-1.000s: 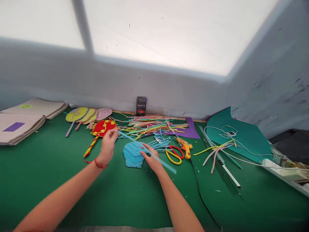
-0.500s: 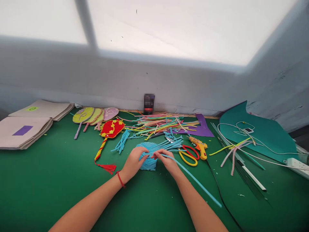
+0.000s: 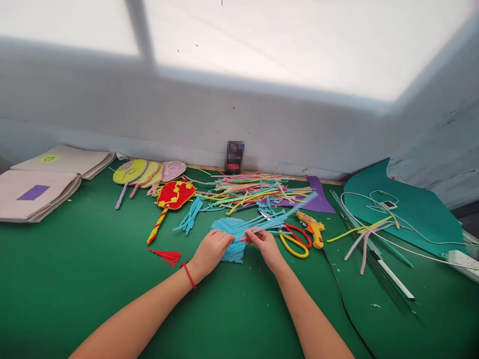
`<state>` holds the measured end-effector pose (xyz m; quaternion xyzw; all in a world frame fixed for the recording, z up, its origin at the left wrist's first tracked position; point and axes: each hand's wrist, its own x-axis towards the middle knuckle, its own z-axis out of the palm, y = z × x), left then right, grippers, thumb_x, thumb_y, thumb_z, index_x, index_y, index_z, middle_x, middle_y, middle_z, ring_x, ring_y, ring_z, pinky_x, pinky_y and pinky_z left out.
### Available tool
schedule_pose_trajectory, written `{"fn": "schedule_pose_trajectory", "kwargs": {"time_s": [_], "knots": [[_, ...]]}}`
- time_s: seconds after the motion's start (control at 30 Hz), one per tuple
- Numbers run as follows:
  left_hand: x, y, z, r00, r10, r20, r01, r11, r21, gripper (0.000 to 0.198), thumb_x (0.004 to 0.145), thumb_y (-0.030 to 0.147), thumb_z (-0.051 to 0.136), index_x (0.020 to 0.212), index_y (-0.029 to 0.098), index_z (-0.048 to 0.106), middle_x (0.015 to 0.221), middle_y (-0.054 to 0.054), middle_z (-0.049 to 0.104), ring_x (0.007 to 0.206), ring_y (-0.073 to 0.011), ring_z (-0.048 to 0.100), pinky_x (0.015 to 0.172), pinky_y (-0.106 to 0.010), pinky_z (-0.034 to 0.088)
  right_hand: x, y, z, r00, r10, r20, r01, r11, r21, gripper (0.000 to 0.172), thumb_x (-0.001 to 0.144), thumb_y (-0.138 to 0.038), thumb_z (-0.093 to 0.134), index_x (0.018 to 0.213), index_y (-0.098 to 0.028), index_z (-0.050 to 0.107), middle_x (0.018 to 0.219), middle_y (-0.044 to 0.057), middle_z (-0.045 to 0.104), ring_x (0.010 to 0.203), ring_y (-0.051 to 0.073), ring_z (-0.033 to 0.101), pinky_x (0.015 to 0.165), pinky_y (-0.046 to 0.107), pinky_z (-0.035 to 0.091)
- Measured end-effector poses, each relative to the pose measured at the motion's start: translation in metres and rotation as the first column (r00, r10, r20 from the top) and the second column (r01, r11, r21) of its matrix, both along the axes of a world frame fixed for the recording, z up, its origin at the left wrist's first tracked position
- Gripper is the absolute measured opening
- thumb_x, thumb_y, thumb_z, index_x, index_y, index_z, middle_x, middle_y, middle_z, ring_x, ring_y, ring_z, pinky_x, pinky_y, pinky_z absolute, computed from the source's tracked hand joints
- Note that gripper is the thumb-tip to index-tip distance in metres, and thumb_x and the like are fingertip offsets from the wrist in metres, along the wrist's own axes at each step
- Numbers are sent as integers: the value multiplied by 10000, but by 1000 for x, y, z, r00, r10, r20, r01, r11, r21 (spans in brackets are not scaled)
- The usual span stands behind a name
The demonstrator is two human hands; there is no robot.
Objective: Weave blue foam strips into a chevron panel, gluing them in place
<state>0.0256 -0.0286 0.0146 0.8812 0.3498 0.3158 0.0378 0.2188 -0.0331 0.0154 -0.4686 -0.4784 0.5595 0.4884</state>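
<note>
A light blue panel of chevron-patterned pipe cleaners (image 3: 229, 224) lies on the table in front of me, with several loose strands trailing off to its right. My left hand (image 3: 217, 245) is closed over the panel's middle, thumb and fingers pinched together on it. Just right of it, my right hand (image 3: 262, 244) pinches a blue pipe cleaner (image 3: 290, 212), whose far end slants up to the right and is smeared by motion. The exact spot where the strand meets the panel is partly hidden by my fingers.
Scissors (image 3: 295, 244) and a yellow glue gun (image 3: 314, 230) lie right of my hands. Behind are piled coloured pipe cleaners (image 3: 247, 192). A red fan (image 3: 175, 194) and short blue pieces (image 3: 190, 217) lie left. A cable and power strip (image 3: 464, 262) sit far right.
The long blue pipe cleaner in my right hand has swung from pointing down to the right to pointing up to the right. My left hand stays on the panel.
</note>
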Motion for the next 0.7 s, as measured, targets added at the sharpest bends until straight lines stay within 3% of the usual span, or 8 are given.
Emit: {"fn": "schedule_pose_trajectory", "kwargs": {"time_s": [0.23,0.33,0.4,0.47,0.53,0.6,0.7], "knots": [[2,-1,-4,1000,-5,3,5,1000,-11,210,941,251,407,908,248,614,762,-17,679,710,-182,617,731,-361,489,1,2,0,999,-24,26,24,999,-35,455,661,-599,680,798,-165,651,684,55,704,601,162,617,651,320,508],[0,1,-2,999,31,29,-31,1000,-6,254,945,220,372,911,261,621,784,-17,700,678,-174,629,772,-375,496,1,-2,1,970,-83,228,85,996,-1,439,720,-623,609,708,-184,621,658,52,690,545,152,578,536,278,449],[-2,2,-1,998,60,27,-60,998,15,275,939,190,359,940,265,624,773,-17,702,656,-173,635,808,-392,494,2,-8,4,871,-197,450,164,980,113,432,793,-596,545,626,-200,592,604,36,658,510,139,536,525,272,417],[-5,3,1,997,73,13,-74,996,52,297,929,156,350,973,268,622,737,-11,691,643,-168,635,842,-404,489,2,-14,9,719,-346,603,188,932,311,409,851,-537,507,624,-212,605,605,31,638,537,143,531,571,282,424],[-7,2,4,998,66,-7,-65,994,92,310,925,134,345,985,260,622,700,-1,670,630,-151,623,883,-401,479,3,-18,14,619,-461,636,107,852,513,318,878,-463,512,734,-221,658,719,50,666,667,171,582,659,304,457],[-8,1,7,999,47,-20,-44,991,128,302,928,127,345,979,231,624,684,4,653,631,-133,612,914,-390,468,4,-20,20,580,-518,629,-31,757,652,213,882,-390,538,913,-237,682,925,71,685,877,203,608,795,345,474],[-8,-2,11,999,23,-22,-19,987,157,273,936,134,361,958,192,627,700,-1,651,670,-124,608,943,-379,448,9,-18,25,529,-538,656,-217,662,718,222,871,-328,573,1064,-261,659,1213,87,605,1129,242,536,954,426,423]]}}
